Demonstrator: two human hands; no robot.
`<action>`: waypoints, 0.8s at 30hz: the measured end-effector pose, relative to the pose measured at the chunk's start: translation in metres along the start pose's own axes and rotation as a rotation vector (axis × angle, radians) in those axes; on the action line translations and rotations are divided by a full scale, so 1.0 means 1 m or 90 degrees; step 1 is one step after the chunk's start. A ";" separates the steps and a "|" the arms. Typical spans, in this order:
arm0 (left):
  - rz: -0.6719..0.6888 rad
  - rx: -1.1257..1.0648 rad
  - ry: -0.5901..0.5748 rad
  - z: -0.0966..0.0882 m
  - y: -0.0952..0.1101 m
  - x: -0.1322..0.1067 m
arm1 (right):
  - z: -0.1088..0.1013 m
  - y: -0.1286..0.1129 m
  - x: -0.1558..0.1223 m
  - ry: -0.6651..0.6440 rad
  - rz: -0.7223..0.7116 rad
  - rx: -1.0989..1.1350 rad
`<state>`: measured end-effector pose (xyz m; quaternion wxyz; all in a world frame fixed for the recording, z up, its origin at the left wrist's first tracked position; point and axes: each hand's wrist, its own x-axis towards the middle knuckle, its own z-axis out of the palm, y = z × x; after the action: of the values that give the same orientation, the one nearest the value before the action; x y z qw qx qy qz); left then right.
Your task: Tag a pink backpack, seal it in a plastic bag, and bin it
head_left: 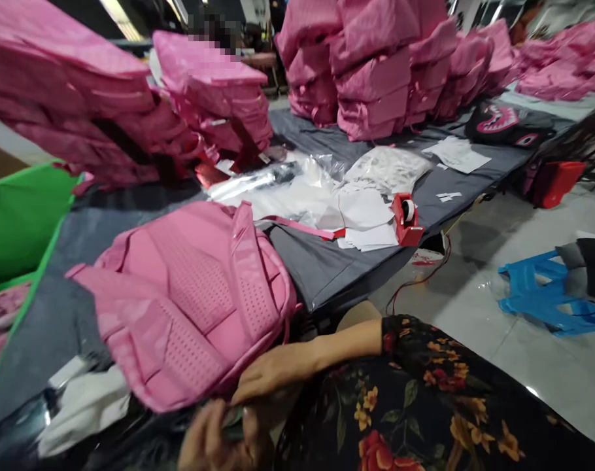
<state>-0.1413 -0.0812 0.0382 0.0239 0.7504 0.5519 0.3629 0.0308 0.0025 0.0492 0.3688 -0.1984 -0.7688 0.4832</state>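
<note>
A pink backpack (199, 281) lies on the dark grey cloth in front of me, with its shoulder straps and perforated back padding facing up. My right hand (272, 373) is by its near lower edge, fingers curled downward and closed. What they hold, if anything, is hidden. Just below, at the bottom of the view, my left hand (223, 437) is blurred by motion. Its fingers are half curled close to the right hand, and I cannot make out anything between them. A crumpled white bag or cloth (89, 405) lies to the left of my hands.
Pink backpacks are stacked at the left (91, 111) and at the back (371, 72). Clear plastic bags (288, 190), white papers (371, 237) and a red tape dispenser (406, 221) lie beyond the backpack. A green bin (23, 222) stands left; a blue stool (547, 288) is right.
</note>
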 end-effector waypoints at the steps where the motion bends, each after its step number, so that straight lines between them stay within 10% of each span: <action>1: -0.030 0.012 0.097 0.011 -0.004 0.006 | -0.009 -0.002 -0.013 -0.002 -0.026 -0.051; 3: -0.046 0.037 0.237 0.033 -0.017 0.028 | -0.036 -0.007 -0.046 0.111 -0.010 -0.164; 8: -0.002 0.019 0.327 0.054 -0.068 0.083 | -0.134 -0.017 -0.139 0.460 0.255 -0.413; 15: -0.095 -0.039 0.352 0.046 -0.096 0.098 | -0.277 0.018 -0.198 0.564 0.551 -0.593; 24: -0.149 -0.021 0.352 0.046 -0.095 0.101 | -0.304 0.047 -0.205 0.555 0.634 -0.637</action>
<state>-0.1792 0.0582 0.0153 -0.0733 0.5539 0.6140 0.5575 0.3920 0.0692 0.0097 0.2448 -0.8256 -0.5035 0.0707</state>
